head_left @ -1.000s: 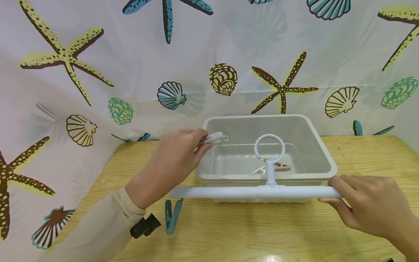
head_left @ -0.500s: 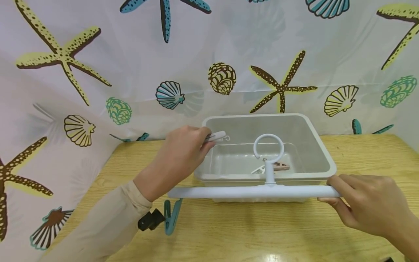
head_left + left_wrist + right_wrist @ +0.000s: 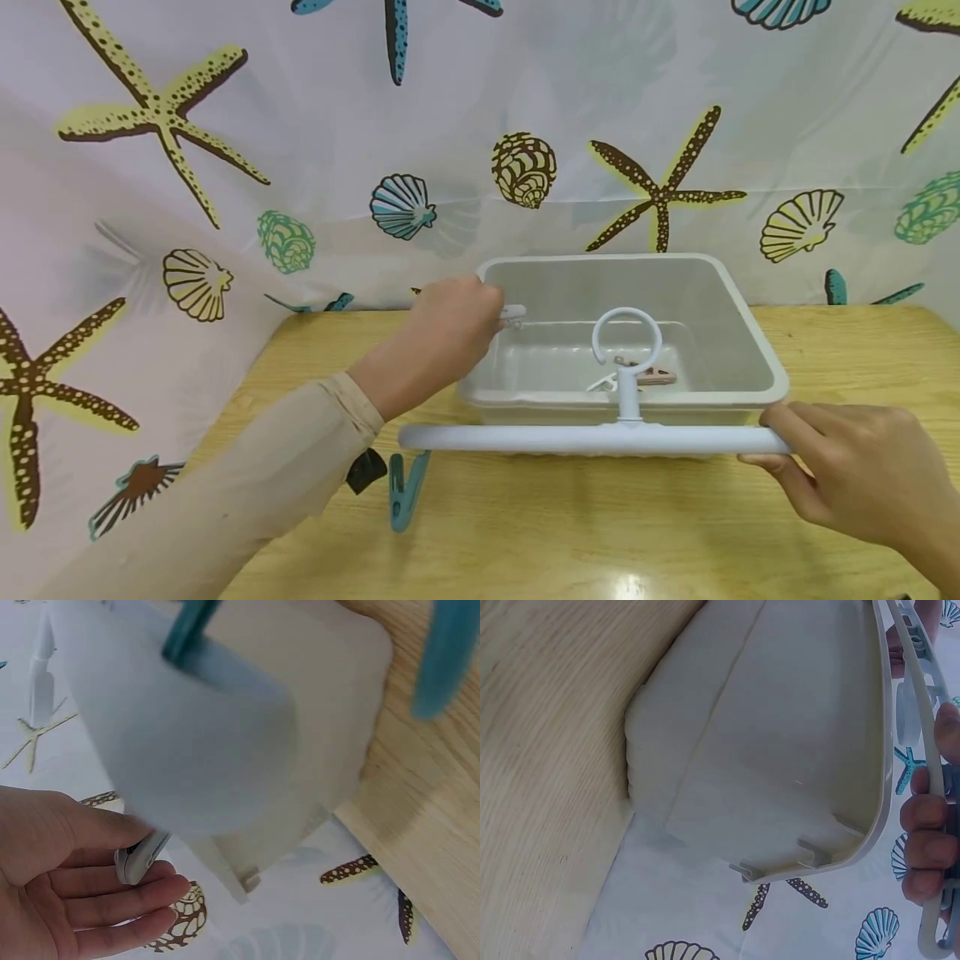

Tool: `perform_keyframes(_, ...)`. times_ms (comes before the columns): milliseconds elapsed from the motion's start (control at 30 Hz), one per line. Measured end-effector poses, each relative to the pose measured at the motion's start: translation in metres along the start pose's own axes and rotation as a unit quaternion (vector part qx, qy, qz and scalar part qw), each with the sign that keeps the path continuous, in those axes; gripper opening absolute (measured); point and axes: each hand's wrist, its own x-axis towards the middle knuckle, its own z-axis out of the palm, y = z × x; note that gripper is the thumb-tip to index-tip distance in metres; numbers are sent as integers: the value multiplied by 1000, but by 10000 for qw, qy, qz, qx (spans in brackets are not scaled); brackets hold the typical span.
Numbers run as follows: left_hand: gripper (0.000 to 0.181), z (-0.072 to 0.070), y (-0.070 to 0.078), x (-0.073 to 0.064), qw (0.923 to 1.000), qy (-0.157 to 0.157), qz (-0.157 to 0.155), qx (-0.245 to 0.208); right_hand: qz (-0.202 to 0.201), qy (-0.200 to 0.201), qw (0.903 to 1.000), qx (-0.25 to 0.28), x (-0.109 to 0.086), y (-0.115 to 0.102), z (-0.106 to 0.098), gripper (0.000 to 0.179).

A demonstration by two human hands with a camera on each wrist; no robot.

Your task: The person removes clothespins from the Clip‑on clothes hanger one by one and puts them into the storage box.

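My left hand pinches a white clothespin over the left side of a pale grey plastic bin. In the left wrist view, the clothespin sits between thumb and fingers, most of it hidden. My right hand grips the right end of a white plastic hanger, held level before the bin with its round hook up. The right wrist view shows fingers curled round the hanger's bar. A teal clothespin hangs from the hanger's left end.
A white clothespin and a pinkish-brown clothespin lie on the bin's floor. The bin stands on a wooden table, near its back edge. A curtain printed with starfish and shells hangs behind and along the left.
My left hand has moved right, carrying the white clothespin further over the bin, and less of it shows. The right hand keeps its grip on the hanger. The head view has shifted slightly.
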Motion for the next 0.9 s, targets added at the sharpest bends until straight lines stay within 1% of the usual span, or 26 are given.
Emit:
perform_keyframes(133, 10, 4, 0, 2, 9989, -231, 261, 314, 15, 34, 10000, -13, -1, -1, 2, 54)
perform_keyframes(233, 8, 6, 0, 4, 9974, -478, 353, 413, 28, 7, 10000, -9, -4, -1, 5, 54)
perform_keyframes(333, 10, 7, 0, 9, 9955, -711, 401, 490, 17, -122, 9999, -19, -7, 0, 7, 54)
perform_keyframes(400, 9, 8, -1, 13, 9942, -794, 455, 556, 14, -236, 9997, -36, -8, 0, 7, 54)
perform_keyframes(467, 11, 10, 0, 20, 9932, -900, 485, 563, 22, -286, 9996, -50, -10, 1, 7, 54)
perform_keyframes(567, 10, 12, 2, 29, 9934, -954, 438, 463, 25, -191, 9998, -44, -10, 1, 8, 53)
perform_keyframes(600, 11, 12, 3, 32, 9938, -939, 416, 414, 28, -142, 9999, -33, -10, 2, 8, 53)
perform_keyframes(667, 11, 13, 5, 37, 9948, -889, 386, 322, 49, -170, 9998, -40, -10, 3, 8, 54)
perform_keyframes(767, 13, 13, 9, 44, 9951, -778, 500, 342, 84, -366, 9993, -60, -12, 4, 7, 54)
perform_keyframes(833, 13, 12, 12, 48, 9945, -784, 574, 379, 88, -467, 9989, -57, -13, 4, 6, 54)
perform_keyframes(900, 13, 10, 14, 52, 9939, -764, 622, 497, 70, -474, 9988, -33, -14, 4, 7, 53)
